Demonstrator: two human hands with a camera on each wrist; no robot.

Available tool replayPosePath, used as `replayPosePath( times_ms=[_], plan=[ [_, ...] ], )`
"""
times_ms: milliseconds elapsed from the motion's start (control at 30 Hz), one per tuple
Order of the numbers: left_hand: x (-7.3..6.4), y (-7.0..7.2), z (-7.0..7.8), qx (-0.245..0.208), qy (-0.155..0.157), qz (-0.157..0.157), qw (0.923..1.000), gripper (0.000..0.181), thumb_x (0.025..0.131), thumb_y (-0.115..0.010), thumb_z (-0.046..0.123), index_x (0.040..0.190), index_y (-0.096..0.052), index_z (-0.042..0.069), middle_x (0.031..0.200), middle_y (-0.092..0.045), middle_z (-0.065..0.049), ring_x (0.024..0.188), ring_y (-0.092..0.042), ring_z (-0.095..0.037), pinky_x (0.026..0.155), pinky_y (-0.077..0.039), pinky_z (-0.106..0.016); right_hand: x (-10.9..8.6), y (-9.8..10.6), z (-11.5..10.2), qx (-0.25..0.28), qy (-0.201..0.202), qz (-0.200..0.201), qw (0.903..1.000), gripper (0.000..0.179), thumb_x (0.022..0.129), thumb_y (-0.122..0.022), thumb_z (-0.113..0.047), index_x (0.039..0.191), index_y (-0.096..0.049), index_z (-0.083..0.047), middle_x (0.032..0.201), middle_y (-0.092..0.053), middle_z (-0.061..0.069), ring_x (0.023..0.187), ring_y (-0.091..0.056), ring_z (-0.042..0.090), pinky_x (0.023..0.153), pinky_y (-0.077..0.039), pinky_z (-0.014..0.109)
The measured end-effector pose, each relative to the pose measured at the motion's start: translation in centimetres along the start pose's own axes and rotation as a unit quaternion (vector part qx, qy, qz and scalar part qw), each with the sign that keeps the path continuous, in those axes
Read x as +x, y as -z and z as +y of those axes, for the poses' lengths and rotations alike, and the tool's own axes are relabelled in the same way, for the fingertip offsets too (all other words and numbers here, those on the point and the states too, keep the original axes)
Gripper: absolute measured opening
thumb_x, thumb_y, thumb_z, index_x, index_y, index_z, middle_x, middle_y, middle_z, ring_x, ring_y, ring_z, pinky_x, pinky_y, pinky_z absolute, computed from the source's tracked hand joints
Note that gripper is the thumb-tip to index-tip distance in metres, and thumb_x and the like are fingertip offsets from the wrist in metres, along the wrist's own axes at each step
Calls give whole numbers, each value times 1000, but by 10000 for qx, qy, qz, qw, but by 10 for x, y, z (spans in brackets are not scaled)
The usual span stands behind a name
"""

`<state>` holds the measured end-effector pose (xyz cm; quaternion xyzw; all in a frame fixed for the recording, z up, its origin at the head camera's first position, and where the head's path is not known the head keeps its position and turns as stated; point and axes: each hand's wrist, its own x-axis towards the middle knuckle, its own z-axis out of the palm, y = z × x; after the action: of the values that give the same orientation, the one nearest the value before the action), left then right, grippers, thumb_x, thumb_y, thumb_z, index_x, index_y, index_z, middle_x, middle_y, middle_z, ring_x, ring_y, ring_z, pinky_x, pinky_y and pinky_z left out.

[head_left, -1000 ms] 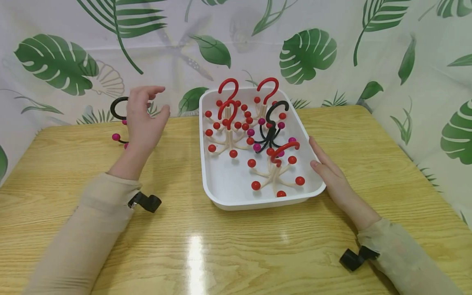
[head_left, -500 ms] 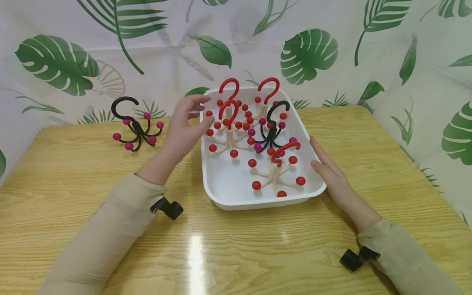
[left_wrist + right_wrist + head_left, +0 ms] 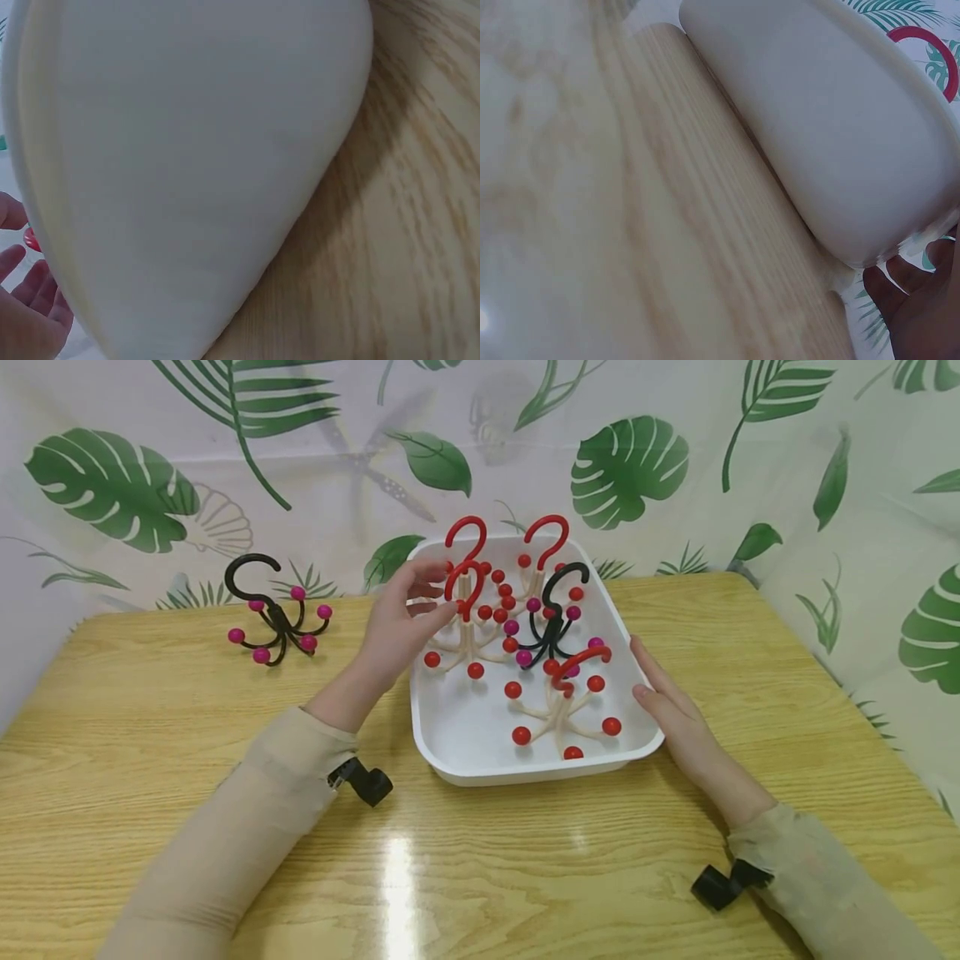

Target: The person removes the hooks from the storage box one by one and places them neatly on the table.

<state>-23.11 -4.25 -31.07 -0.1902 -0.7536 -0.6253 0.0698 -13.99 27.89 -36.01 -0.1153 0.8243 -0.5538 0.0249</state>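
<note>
My left hand (image 3: 401, 631) reaches over the left rim of a white plastic tray (image 3: 465, 735), fingers apart and loosely bent. Its thumb tip overlaps a hanger with a red hook (image 3: 480, 589), beige arms and red ball tips. In the left wrist view a red ball (image 3: 31, 240) shows between thumb and fingers. My right hand (image 3: 675, 722) holds the tray's right side, thumb at the rim, fingers along the outer wall (image 3: 840, 150). Also in the tray stand a black hanger (image 3: 552, 631) with magenta balls and a red-hooked hanger (image 3: 558, 718) at the front.
Left of the tray, on the wooden table (image 3: 150, 710), stands another black hanger (image 3: 279, 620) with magenta balls. Two more red-hooked hangers, one with its hook (image 3: 555, 522) at the right, fill the tray's back. A leaf-patterned cloth (image 3: 510, 468) hangs behind the table.
My left hand has moved right, away from the black hanger on the table, over the tray's left rim to the red hook. The right hand stays at the tray.
</note>
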Motion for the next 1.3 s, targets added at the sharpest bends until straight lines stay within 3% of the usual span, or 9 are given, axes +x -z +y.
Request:
replayPosePath(
  times_ms=[167,467,667,1167,1300],
  plan=[
    [1,-3,-2,-29,202,-22,9998,46,85,-63,11,127,-44,14,120,-50,1,104,-50,-14,90,-45,-28,1,0,0,-2,34,5,10000,52,98,-34,-29,146,-13,-26,152,-5,-8,139,1,12,109,2,51],
    [2,-7,-3,-302,204,-287,9989,51,84,-63,8,129,-42,18,119,-51,-2,104,-53,-17,87,-48,-30,0,1,-1,-43,59,3,10000,52,98,-33,-29,146,-12,-25,152,-5,-8,139,1,13,109,2,51],
    [2,-9,-3,-426,167,-231,9987,51,84,-62,7,129,-42,20,118,-54,-6,104,-53,-18,88,-47,-29,1,1,-1,-30,45,-3,10000,52,98,-33,-29,146,-12,-25,152,-5,-8,139,1,13,109,2,53],
    [5,-14,0,-797,727,158,9940,38,87,-60,10,123,-49,15,109,-58,-12,95,-57,-18,84,-49,-26,0,0,-1,-48,41,2,10000,52,98,-34,-29,146,-13,-25,152,-6,-8,139,0,13,109,2,52],
    [5,-14,0,-894,701,212,9933,37,87,-60,10,122,-51,14,109,-59,-13,94,-59,-18,83,-50,-27,0,0,-2,-60,14,3,10000,52,98,-34,-29,146,-13,-25,152,-5,-8,139,1,13,108,2,53]
  ],
)
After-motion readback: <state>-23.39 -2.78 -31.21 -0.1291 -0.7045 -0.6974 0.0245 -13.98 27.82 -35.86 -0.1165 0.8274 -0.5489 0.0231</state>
